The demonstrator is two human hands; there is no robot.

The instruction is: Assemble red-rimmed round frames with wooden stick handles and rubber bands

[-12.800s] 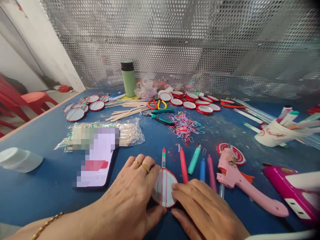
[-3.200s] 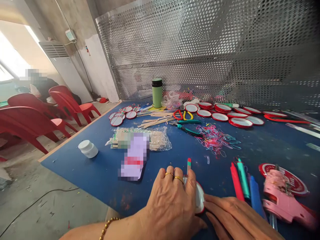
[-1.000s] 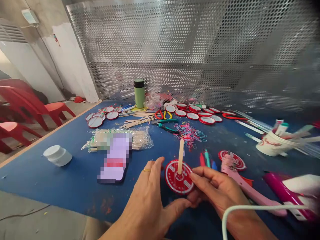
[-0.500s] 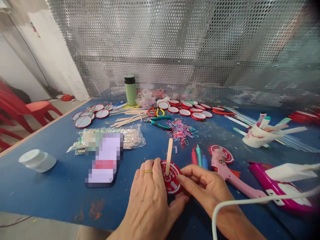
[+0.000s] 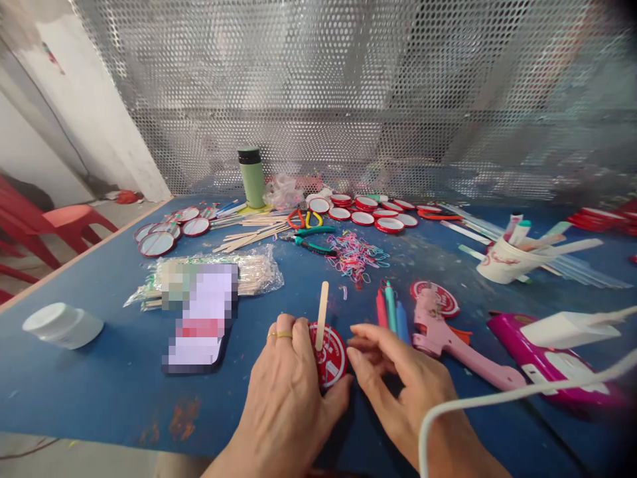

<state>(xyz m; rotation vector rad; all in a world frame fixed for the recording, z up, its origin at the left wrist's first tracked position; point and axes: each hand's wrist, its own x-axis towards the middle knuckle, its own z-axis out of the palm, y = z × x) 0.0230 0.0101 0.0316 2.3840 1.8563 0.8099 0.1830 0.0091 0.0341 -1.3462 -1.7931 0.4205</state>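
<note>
My left hand (image 5: 286,392) is closed on a red round disc (image 5: 331,355) with white print, holding it tilted just above the blue table (image 5: 99,392). A wooden stick (image 5: 322,307) is stuck to the disc and points up and away. My right hand (image 5: 398,385) hovers right beside the disc with fingers apart and lightly curled, holding nothing. A pink glue gun (image 5: 452,338) lies to the right of that hand, next to coloured sticks (image 5: 391,311).
A phone (image 5: 202,318) lies left of my hands on a bag of wooden sticks (image 5: 259,269). Farther back are red-rimmed discs (image 5: 368,214), pliers (image 5: 311,240), rubber bands (image 5: 355,255), a green bottle (image 5: 251,176). A paper cup (image 5: 500,260), a magenta tool (image 5: 552,365), a white cable (image 5: 507,398) and a white jar (image 5: 62,324) lie around.
The disc was flipped from its white side to its red printed side and lifted with the stick pointing up. In the last half second my right hand let go of the disc.
</note>
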